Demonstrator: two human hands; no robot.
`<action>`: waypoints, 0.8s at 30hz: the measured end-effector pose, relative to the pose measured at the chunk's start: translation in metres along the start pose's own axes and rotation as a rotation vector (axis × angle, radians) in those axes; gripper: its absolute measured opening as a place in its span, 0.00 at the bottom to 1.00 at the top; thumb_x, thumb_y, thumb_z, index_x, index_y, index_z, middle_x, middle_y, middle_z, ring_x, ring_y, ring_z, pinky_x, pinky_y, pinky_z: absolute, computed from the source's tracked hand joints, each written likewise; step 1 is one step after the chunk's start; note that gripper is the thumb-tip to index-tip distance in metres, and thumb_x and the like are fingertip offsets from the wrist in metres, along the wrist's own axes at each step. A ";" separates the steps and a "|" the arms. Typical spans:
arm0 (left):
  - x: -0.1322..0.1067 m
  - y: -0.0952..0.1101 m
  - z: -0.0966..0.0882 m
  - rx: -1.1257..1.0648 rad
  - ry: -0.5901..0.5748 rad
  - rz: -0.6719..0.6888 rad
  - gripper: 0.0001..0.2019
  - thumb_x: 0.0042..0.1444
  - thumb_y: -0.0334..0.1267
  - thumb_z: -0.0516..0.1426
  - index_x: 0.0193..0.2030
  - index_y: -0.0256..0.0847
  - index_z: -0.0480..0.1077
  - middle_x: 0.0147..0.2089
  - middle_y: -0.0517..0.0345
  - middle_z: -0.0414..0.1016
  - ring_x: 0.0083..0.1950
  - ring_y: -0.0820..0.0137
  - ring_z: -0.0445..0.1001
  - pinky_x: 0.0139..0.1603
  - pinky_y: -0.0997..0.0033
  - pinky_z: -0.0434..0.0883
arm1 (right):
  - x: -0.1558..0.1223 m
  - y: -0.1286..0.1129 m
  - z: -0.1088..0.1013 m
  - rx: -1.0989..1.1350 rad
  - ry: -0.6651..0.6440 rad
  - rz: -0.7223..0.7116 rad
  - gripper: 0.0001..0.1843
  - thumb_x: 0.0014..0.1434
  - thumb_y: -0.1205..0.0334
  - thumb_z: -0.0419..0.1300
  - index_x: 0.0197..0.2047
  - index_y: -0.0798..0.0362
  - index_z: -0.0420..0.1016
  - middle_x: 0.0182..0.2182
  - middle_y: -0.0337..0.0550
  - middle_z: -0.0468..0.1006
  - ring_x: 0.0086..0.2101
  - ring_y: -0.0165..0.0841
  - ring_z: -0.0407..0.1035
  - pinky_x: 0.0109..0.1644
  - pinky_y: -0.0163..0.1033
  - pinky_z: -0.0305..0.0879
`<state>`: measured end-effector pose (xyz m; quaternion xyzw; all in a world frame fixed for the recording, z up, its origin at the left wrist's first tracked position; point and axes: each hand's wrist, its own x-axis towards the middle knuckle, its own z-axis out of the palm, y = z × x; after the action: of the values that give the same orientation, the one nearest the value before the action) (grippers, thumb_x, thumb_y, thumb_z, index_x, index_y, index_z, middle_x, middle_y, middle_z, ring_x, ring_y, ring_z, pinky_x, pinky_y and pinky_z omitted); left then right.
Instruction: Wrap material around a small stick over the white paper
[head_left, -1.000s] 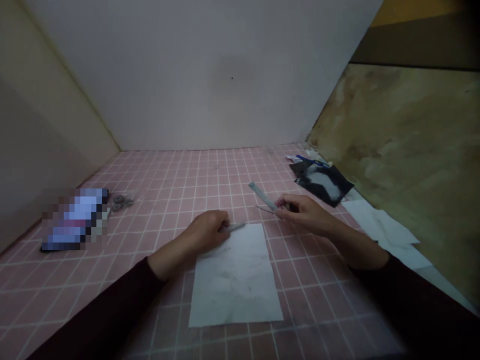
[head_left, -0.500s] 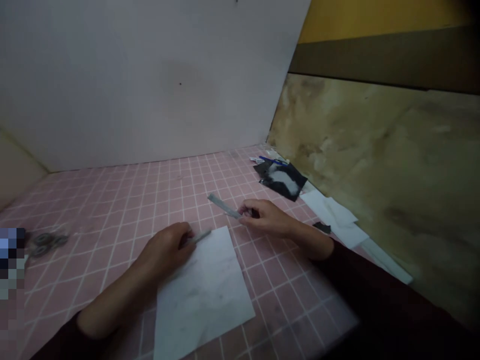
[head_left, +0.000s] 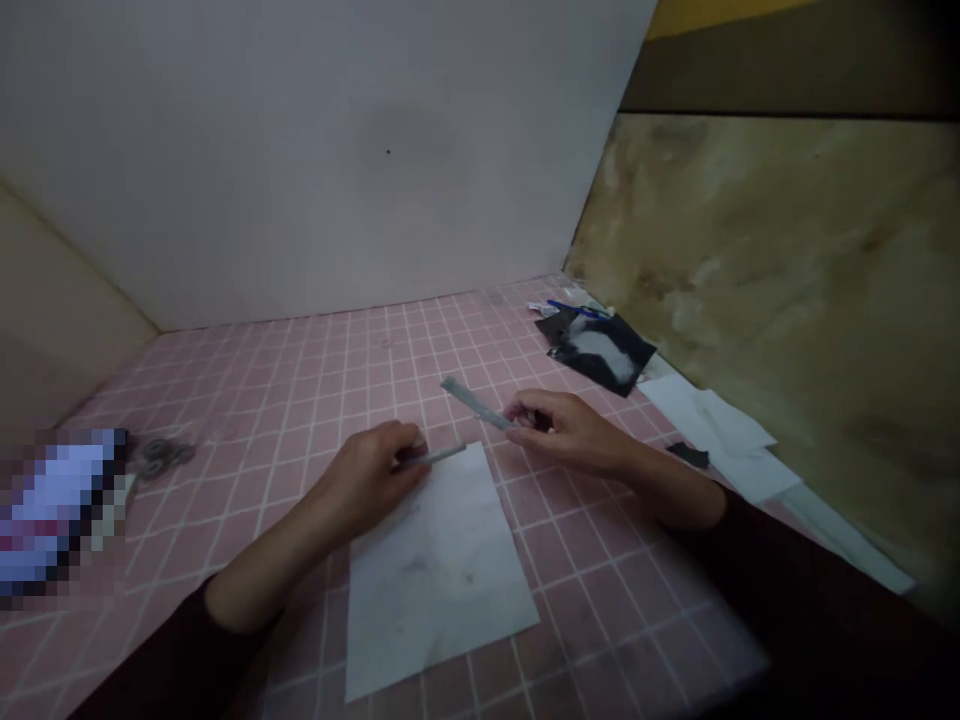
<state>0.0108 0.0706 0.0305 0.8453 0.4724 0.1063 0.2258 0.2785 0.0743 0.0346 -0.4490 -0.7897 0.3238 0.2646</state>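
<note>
My left hand point(head_left: 366, 478) is closed around a short grey stick point(head_left: 442, 455), whose tip points right just above the top edge of a white sheet of paper point(head_left: 439, 575). My right hand point(head_left: 562, 432) pinches the end of a narrow grey ruler-like strip point(head_left: 476, 403), which angles up and left over the pink tiles. The two tips are close but apart. Both hands hover near the top of the sheet, and the right hand sits just beyond its corner. My dark sleeves cover both forearms near the lower frame edges.
A black packet with a white patch point(head_left: 596, 350) and a blue pen point(head_left: 574, 309) lie at the back right on the pink tiled surface point(head_left: 300, 380). Loose white papers point(head_left: 709, 425) lie along the stained right wall. A pixelated object point(head_left: 60, 510) and small grey rings point(head_left: 161, 457) lie left.
The view has swung right since a second ago, and the scene sits further left in the frame. Both hands keep their holds and stay near the top of the sheet.
</note>
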 end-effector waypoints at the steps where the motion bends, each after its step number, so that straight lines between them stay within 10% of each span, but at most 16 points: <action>1: 0.000 -0.001 0.000 0.011 0.021 0.006 0.04 0.54 0.35 0.52 0.32 0.39 0.67 0.33 0.57 0.69 0.32 0.70 0.67 0.34 0.71 0.61 | 0.000 0.000 -0.001 -0.006 -0.002 0.005 0.05 0.58 0.62 0.57 0.36 0.55 0.71 0.24 0.34 0.63 0.26 0.27 0.58 0.30 0.34 0.54; 24: -0.006 -0.013 0.000 0.011 0.003 0.014 0.04 0.50 0.35 0.57 0.32 0.40 0.65 0.33 0.59 0.69 0.32 0.70 0.66 0.32 0.72 0.60 | 0.000 -0.001 0.004 -0.017 -0.026 0.019 0.06 0.58 0.60 0.57 0.36 0.54 0.71 0.24 0.34 0.62 0.26 0.27 0.57 0.30 0.35 0.54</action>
<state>-0.0020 0.0708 0.0249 0.8497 0.4673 0.1065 0.2198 0.2752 0.0726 0.0329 -0.4544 -0.7914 0.3253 0.2477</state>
